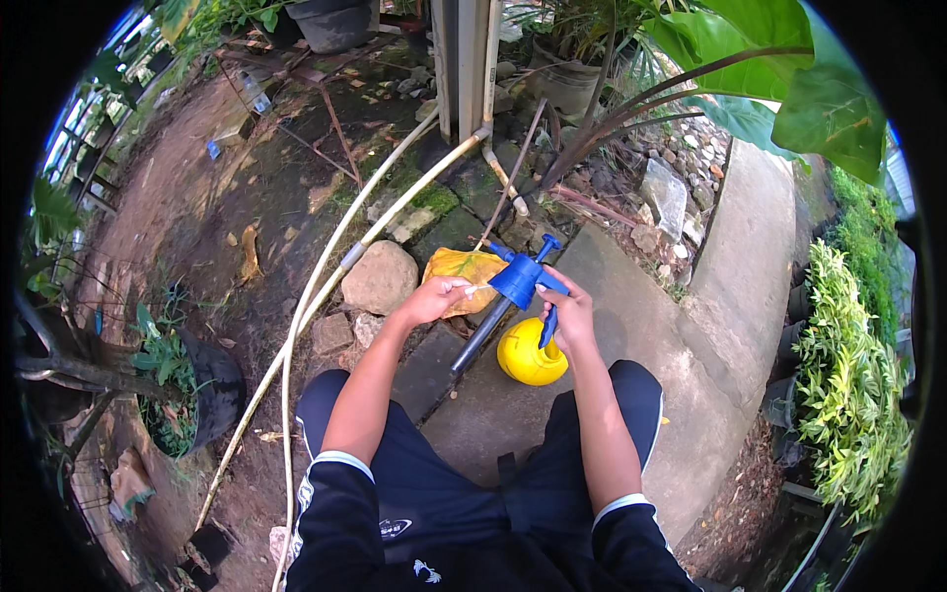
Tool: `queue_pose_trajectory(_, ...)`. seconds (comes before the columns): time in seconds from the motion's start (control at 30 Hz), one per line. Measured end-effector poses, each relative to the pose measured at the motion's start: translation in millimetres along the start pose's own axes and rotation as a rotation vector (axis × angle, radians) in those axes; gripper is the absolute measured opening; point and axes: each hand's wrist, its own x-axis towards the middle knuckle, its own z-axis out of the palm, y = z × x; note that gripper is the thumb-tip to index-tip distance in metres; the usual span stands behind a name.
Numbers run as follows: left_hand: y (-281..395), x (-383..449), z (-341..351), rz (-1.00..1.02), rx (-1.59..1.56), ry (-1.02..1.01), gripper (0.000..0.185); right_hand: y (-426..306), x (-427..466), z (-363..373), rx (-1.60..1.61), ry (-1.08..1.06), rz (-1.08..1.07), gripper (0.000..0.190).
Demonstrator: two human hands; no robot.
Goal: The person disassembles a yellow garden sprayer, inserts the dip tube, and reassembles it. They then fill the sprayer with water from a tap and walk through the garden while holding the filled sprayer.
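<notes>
The blue plastic pump-sprayer head, lifted off its tank, is held tilted in front of me. My right hand grips it by the handle and trigger side. The pump plunger points up and away, and a dark pump tube slants down to the left. My left hand pinches a small, thin pale piece beside the blue collar; what it is cannot be told. Below my right hand, the round yellow sprayer tank sits on the concrete, its opening partly visible.
A yellowed leaf lies behind my left hand, near a round stone. Two pale pipes cross the ground at left. A post stands ahead. Potted plants line the right side; a black pot is at left.
</notes>
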Motion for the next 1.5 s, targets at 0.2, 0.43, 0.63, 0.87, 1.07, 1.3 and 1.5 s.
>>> queue_pose_trajectory(0.2,6.1,4.0,1.5,0.036,-0.095,-0.052,0.026,-1.4,1.5,0.9,0.082,0.057,-0.023,0.042)
queue_pose_trajectory(0.43,8.2,2.2,-0.1,0.177,0.198,0.103,0.029,2.3,1.7,-1.9,0.056,0.051,-0.033,0.041)
queue_pose_trajectory(0.63,6.2,2.8,-4.0,-0.112,-0.249,-0.155,0.032,-0.7,9.1,-13.6,0.128,0.158,-0.117,0.041)
queue_pose_trajectory(0.87,-28.2,-25.9,-54.0,-0.024,-0.046,0.296,0.016,-66.6,21.1,-82.5,0.214,0.446,-0.46,0.039)
queue_pose_trajectory(1.07,-14.7,-16.9,-31.1,-0.004,0.576,0.383,0.018,-45.1,25.5,-62.3,0.044,0.333,-0.484,0.04)
queue_pose_trajectory(1.3,-28.6,-17.1,-3.3,-0.206,0.974,0.18,0.019,-48.5,24.8,-61.8,-0.014,0.373,-0.496,0.039)
queue_pose_trajectory(1.5,-46.4,-6.2,9.6,-0.17,0.791,0.191,0.015,-46.4,22.2,-60.6,-0.011,0.347,-0.46,0.039)
